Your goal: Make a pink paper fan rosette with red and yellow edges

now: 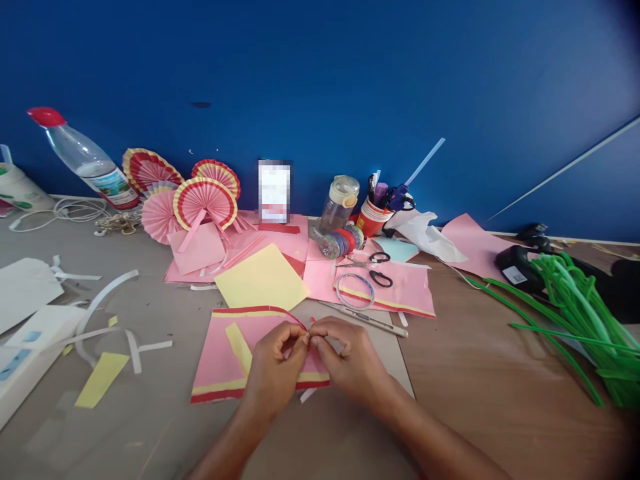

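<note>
My left hand [277, 363] and my right hand [350, 357] meet over a pink paper sheet [213, 357] with red and yellow bands along its edges. Both are closed, thumb against forefinger, pinching a narrow red strip [287, 313] that curves up from the sheet's far edge. The fingers cover the strip's exact end. A loose yellow paper piece [239, 348] lies on the sheet beside my left hand. Just beyond the hands are a utility knife [367, 319], a roll of clear tape [355, 292] and scissors [380, 268] with black handles.
A yellow square sheet [263, 277] lies behind the pink one. Folded paper fans [205, 207], a phone [274, 192], a clear jar [339, 203] and a red cup [373, 219] of tools line the blue wall. Green pipe cleaners [590, 327] lie right; white strips [107, 300] and a bottle [95, 167] left.
</note>
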Tool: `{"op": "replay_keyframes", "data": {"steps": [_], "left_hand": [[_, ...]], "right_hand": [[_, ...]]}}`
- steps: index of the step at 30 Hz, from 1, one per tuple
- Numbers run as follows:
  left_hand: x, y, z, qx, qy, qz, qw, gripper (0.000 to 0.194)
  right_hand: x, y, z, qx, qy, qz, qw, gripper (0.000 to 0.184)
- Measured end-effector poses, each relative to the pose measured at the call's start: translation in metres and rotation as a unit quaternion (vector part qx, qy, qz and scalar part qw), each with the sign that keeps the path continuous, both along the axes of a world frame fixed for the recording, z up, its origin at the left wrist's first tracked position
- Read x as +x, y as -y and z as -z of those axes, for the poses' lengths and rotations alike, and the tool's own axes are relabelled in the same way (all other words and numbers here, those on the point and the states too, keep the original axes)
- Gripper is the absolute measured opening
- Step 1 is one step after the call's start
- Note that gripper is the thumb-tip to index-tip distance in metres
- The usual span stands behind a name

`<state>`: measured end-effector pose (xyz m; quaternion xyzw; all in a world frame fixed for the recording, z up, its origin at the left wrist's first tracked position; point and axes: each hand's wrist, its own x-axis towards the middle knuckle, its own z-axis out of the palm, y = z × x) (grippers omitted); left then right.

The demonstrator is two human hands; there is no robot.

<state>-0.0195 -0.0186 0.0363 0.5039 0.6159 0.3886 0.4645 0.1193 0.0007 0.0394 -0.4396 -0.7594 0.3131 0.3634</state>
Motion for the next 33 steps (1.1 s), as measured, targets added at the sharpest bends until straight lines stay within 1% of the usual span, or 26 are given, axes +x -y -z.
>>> {"op": "replay_keyframes", "data": {"steps": [2, 4, 6, 9, 12, 14, 16, 20, 22, 24, 26, 28, 30, 33], "left_hand": [[0.000, 0.001, 0.001, 0.008, -0.025, 0.008, 1.000, 0.017], [0.000, 0.002, 0.003, 0.020, -0.056, 0.018, 0.998, 0.016], [0.000, 0.002, 0.005, 0.035, -0.079, 0.030, 0.996, 0.015], [-0.001, 0.003, 0.006, 0.049, -0.089, 0.043, 0.994, 0.015], [-0.002, 0.002, 0.006, 0.045, -0.079, 0.046, 0.995, 0.015], [-0.002, 0.002, 0.005, 0.033, -0.059, 0.046, 0.997, 0.015], [-0.003, 0.001, 0.003, 0.016, -0.033, 0.044, 0.998, 0.014], [-0.003, 0.001, 0.000, -0.023, 0.016, 0.044, 0.999, 0.014], [-0.002, 0.001, -0.001, -0.037, 0.030, 0.039, 0.998, 0.015], [-0.001, 0.001, -0.002, -0.039, 0.028, 0.023, 0.999, 0.017], [0.000, 0.002, -0.002, -0.034, 0.024, 0.004, 0.999, 0.018], [0.001, 0.003, 0.000, -0.030, 0.021, -0.007, 0.999, 0.019], [0.000, 0.003, 0.002, -0.030, 0.020, -0.010, 0.999, 0.018], [-0.001, 0.002, 0.003, -0.029, 0.020, -0.005, 0.999, 0.017]], "right_hand": [[0.001, -0.001, -0.003, -0.031, 0.010, 0.000, 0.999, 0.022], [0.002, -0.002, -0.002, -0.022, 0.027, 0.006, 0.999, 0.021], [0.002, -0.002, 0.000, -0.002, 0.047, 0.009, 0.999, 0.020], [0.002, -0.002, 0.005, 0.040, 0.066, 0.008, 0.997, 0.018], [0.001, -0.002, 0.010, 0.094, 0.090, 0.011, 0.991, 0.017], [0.001, -0.002, 0.011, 0.111, 0.096, 0.015, 0.989, 0.017], [0.001, -0.002, 0.011, 0.091, 0.088, 0.014, 0.992, 0.017], [0.002, -0.002, 0.006, -0.011, 0.063, 0.010, 0.998, 0.017], [0.003, -0.003, 0.002, -0.049, 0.054, 0.012, 0.997, 0.018], [0.004, -0.004, 0.000, -0.069, 0.048, 0.007, 0.996, 0.019], [0.006, -0.004, -0.001, -0.069, 0.048, 0.000, 0.996, 0.019], [0.006, -0.004, -0.001, -0.039, 0.056, -0.007, 0.998, 0.018], [0.006, -0.004, 0.002, 0.018, 0.072, -0.013, 0.997, 0.018], [0.005, -0.004, 0.005, 0.105, 0.106, -0.021, 0.989, 0.019]]}}
